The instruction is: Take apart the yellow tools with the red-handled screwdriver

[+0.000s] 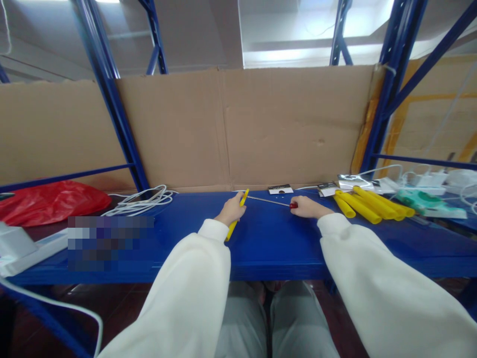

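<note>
My left hand point(230, 210) is closed around a long, narrow yellow piece point(231, 231), which stands tilted above the blue table and shows above and below the fingers. My right hand point(306, 207) grips the red handle of a screwdriver point(271, 201). Its thin metal shaft points left, and the tip reaches the upper part of the yellow piece; whether it touches a screw there is too small to tell. Beyond the shaft, a black-and-white card point(280, 189) lies at the back of the table, with tiny bits in front of it.
Several yellow tubes point(359, 208) lie to the right, near clear packets point(350, 182) and a green-and-white package point(428, 203). A coiled white cable point(143, 200), a red plastic bag point(55, 201) and a white power strip point(40, 251) are leftward. Cardboard point(261, 129) walls the back between blue posts.
</note>
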A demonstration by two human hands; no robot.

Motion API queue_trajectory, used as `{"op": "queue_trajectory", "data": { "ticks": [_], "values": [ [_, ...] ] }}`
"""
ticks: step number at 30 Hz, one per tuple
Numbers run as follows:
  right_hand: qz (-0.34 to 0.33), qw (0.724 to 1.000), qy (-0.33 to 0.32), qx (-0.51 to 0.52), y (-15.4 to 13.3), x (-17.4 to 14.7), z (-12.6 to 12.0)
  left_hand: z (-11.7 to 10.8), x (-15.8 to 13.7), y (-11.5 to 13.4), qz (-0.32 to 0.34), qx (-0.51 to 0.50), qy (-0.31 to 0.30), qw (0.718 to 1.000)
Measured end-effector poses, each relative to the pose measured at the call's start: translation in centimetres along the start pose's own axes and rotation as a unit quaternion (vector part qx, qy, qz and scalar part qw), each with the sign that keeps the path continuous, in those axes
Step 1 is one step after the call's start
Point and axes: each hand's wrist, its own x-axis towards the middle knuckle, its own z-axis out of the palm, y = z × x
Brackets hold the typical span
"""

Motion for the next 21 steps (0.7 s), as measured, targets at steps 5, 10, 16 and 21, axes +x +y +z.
{"op": "queue_trajectory", "data": {
  "ticks": [5,10,16,21],
  "values": [
    [0.021,0.999,0.036,-0.025,0.1,0.0,0.1,0.1,0.1,-0.1,0.003,-0.006,-0.012,1.0],
    [0.03,0.999,0.026,-0.032,0.6,0.2,0.0,0.1,0.1,-0.1,0.008,-0.014,-0.016,1.0],
    [0.006,0.999,0.009,-0.035,1.4,0.4,0.1,0.1,-0.1,0.2,0.0,-0.017,-0.01,1.0],
    [-0.008,0.999,0.009,-0.032,1.5,0.4,0.3,0.1,-0.1,0.2,0.0,-0.038,0.0,0.999]
  ]
}}
